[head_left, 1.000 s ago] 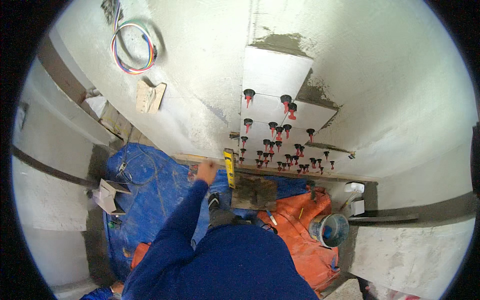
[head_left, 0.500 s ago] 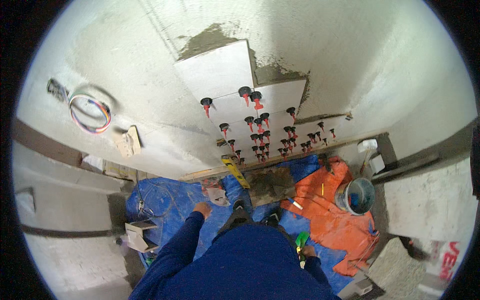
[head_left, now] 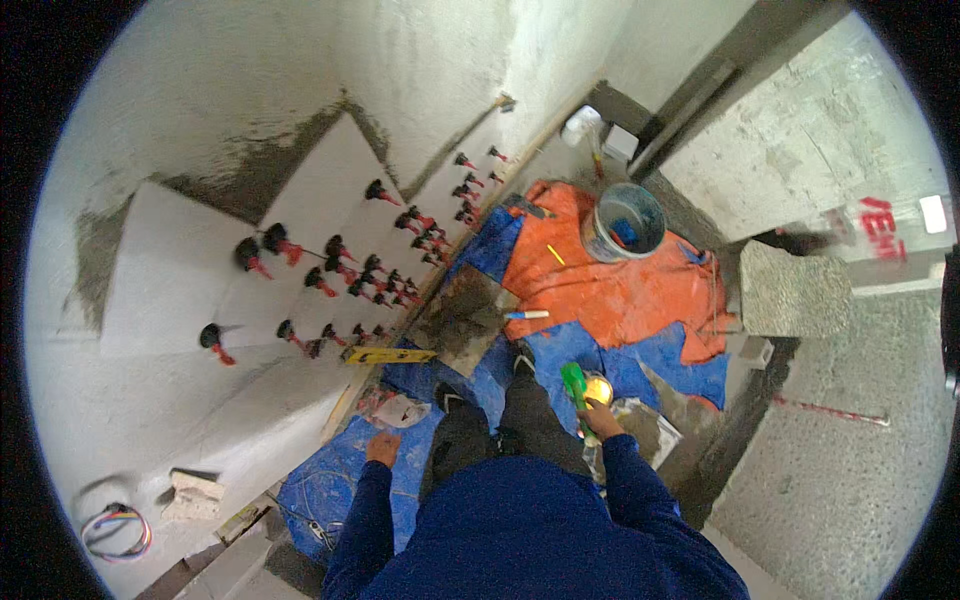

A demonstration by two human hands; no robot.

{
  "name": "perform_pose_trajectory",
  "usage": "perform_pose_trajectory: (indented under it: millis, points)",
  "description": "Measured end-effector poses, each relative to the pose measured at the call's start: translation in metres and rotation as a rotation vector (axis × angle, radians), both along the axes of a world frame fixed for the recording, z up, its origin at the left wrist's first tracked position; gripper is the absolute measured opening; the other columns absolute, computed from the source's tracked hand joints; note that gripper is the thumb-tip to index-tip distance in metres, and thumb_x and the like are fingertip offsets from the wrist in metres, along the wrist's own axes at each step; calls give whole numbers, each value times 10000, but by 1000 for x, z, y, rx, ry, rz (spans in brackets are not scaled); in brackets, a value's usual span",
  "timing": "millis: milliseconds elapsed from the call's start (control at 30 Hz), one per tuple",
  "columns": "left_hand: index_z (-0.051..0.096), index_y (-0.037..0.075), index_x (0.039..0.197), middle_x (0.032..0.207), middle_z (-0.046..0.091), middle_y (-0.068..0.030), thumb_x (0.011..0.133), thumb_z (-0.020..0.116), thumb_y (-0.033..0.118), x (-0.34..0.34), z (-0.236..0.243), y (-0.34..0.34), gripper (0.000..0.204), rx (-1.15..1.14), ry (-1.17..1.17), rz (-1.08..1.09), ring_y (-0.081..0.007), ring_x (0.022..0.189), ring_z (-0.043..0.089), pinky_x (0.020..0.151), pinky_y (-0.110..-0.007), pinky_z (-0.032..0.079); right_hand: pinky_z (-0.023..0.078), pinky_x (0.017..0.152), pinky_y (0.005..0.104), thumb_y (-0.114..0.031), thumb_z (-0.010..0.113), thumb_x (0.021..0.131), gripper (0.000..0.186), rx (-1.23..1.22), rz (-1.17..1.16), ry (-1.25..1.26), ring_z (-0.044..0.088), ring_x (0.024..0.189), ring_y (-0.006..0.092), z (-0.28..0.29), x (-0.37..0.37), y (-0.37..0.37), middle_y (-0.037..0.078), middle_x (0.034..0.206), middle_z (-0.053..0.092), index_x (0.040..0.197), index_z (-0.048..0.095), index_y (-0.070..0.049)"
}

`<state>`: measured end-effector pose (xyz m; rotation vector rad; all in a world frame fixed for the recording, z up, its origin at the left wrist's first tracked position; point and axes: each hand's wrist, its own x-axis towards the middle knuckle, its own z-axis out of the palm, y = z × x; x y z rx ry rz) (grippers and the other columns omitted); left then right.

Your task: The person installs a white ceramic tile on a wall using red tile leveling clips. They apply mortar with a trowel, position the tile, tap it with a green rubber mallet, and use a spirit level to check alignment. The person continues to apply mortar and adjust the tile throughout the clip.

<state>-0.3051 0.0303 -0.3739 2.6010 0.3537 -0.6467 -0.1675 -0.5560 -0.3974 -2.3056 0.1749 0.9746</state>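
Note:
At the lower right, my right hand (head_left: pixel 600 420) is closed around a green-handled tool (head_left: pixel 573 380), whose exact kind I cannot make out. Beside it a round yellow thing (head_left: pixel 597 390) shines; whether it belongs to the tool is unclear. My left hand (head_left: pixel 383 449) hangs low over the blue sheet (head_left: pixel 350 450), nearest a crumpled white and red bag (head_left: pixel 400 408). I see its back, while its fingers are mostly hidden. On the wall, large pale tiles (head_left: pixel 170 270) carry several black-and-red levelling clips (head_left: pixel 280 243) along their joints.
A yellow spirit level (head_left: pixel 390 355) is by the wall's foot. An orange sheet (head_left: pixel 560 290) bears a bucket (head_left: pixel 628 222) and a blue-and-white marker-like stick (head_left: pixel 527 315). A rough block (head_left: pixel 795 290) stands at right. Coiled wires (head_left: pixel 117 531) stick out of the wall at left.
My view and body have turned to the right, so the tiled wall now lies at left. My right hand has come further forward with the green-handled tool still in it.

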Motion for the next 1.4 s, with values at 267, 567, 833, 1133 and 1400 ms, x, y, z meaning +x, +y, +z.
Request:
perform_pose_trajectory:
  millis: [267,567,833,1133,1400]
  points:
    - [751,121,955,824,715,-116,963,623,256,-13,30,13,186,102,78,66,-344,819,709,708,-493,562,597,716,468,-218,694,881,294,239,-359,186,729,782,302,-40,69,-10,160,905,747,1094,784,-36]
    - [761,21,1014,959,764,-165,911,764,303,90,97,-89,300,-133,78,540,-290,904,731,845,-393,560,570,827,517,-156,688,866,323,-39,142,180,727,1003,427,-146,182,-8,257,986,744,1155,681,-13]
    - [759,23,991,917,741,-119,908,759,327,80,81,-87,315,-230,212,564,-251,860,700,799,-381,537,593,836,540,-260,773,746,209,-96,711,-330,735,906,391,-171,130,-7,206,989,761,862,789,-87]
    - [748,15,963,861,715,-115,899,771,310,60,61,-11,303,-198,227,548,-210,822,672,741,-383,522,600,739,507,-177,634,876,516,-383,-657,-80,735,762,396,-144,-4,38,258,896,731,1357,592,3]
    - [716,11,889,859,721,-122,896,769,329,83,59,-2,322,-165,164,404,-240,818,680,756,-406,527,577,805,577,-246,642,905,531,-337,-845,-191,713,946,480,-137,40,-2,262,1065,738,1394,566,-52]
